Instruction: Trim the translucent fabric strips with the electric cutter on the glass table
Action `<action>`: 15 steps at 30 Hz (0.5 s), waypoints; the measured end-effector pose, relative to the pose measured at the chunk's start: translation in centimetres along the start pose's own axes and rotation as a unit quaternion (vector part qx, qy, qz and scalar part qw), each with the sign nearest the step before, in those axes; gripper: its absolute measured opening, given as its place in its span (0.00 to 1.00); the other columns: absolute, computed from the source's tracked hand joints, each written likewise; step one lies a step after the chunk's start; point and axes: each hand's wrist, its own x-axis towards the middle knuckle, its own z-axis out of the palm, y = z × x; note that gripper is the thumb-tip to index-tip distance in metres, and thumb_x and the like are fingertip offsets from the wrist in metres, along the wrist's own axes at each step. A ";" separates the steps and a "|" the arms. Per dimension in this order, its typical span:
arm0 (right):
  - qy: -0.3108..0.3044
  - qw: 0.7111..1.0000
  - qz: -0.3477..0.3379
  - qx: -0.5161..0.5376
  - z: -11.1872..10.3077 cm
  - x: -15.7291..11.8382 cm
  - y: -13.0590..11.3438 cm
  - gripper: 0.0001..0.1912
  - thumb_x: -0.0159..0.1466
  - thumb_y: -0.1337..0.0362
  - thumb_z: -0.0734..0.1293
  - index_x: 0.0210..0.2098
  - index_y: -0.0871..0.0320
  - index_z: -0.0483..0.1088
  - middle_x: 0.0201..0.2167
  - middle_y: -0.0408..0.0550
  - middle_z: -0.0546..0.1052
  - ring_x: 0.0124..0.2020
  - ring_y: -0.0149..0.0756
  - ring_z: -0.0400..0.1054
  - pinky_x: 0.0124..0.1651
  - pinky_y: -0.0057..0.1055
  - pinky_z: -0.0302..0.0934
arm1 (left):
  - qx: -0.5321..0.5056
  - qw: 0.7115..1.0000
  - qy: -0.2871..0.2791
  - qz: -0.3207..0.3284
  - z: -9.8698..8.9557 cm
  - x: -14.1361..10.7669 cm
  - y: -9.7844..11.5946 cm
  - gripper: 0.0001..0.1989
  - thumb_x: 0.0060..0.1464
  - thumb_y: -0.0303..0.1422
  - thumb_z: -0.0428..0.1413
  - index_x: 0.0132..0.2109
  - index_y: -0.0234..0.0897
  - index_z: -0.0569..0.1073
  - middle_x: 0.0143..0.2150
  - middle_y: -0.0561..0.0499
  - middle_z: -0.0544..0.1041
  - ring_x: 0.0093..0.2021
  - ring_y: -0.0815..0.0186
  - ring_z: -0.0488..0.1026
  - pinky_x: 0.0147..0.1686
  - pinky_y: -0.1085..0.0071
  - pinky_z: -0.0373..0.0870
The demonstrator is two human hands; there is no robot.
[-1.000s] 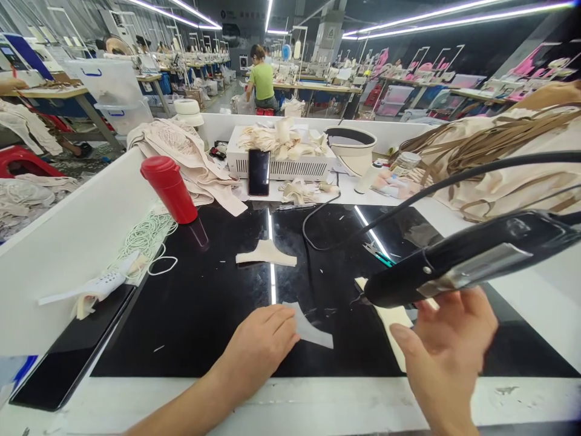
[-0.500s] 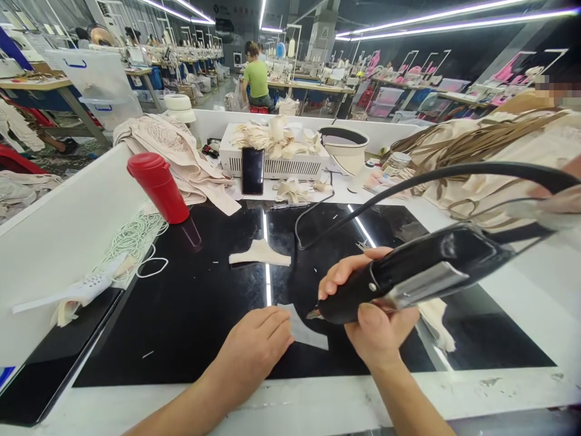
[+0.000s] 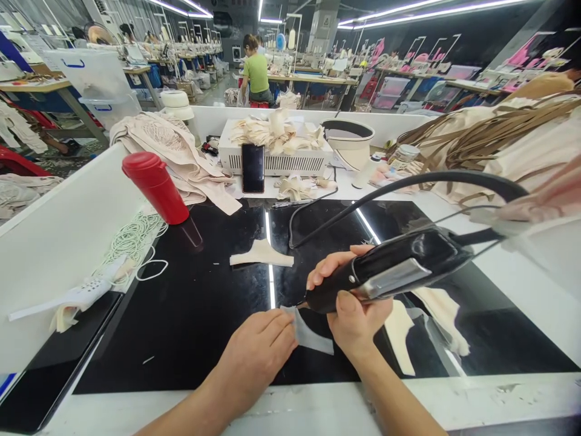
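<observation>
My right hand (image 3: 354, 309) is wrapped round a black handheld tool (image 3: 385, 269) with a metal lever and a cable. The tool's thin tip touches or nearly touches the top of a small translucent grey piece (image 3: 313, 338). Pressed on the left end of that piece is my left hand (image 3: 261, 345), its fingers together and bent, flat on the black mat (image 3: 195, 327). A cream fabric piece (image 3: 262, 253) lies farther back on the mat. More cream pieces (image 3: 400, 338) rest right of my right hand.
A red bottle (image 3: 157, 188) and green cord (image 3: 138, 239) are at the left. At the back stand a phone (image 3: 253, 168) and a white box (image 3: 297, 165) topped with fabric scraps. Brown straps (image 3: 490, 136) lie back right. A person in green (image 3: 256, 75) sits beyond.
The tool and my right hand have moved left, bringing the tip to the grey piece's top beside my left fingers. More of the cream pieces at the right now shows.
</observation>
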 end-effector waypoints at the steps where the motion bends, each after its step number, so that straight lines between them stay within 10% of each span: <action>1: 0.001 1.000 0.000 -0.001 0.0 0.0 0.0 0.23 0.63 0.56 0.74 0.54 0.49 0.65 0.35 0.42 0.72 0.29 0.33 0.70 0.29 0.33 0.69 | 0.000 1.000 -0.002 0.000 0.0 0.0 0.0 0.09 0.70 0.27 0.49 0.48 0.31 0.74 0.48 0.47 0.81 0.47 0.61 0.79 0.46 0.62 0.79; 15: 0.003 1.000 0.004 0.025 0.7 0.0 -0.1 0.22 0.64 0.57 0.73 0.54 0.49 0.65 0.34 0.41 0.73 0.28 0.32 0.69 0.28 0.33 0.68 | 0.010 1.000 -0.006 0.003 0.2 -0.1 -0.1 0.09 0.69 0.26 0.50 0.46 0.31 0.75 0.49 0.46 0.81 0.48 0.61 0.79 0.46 0.62 0.79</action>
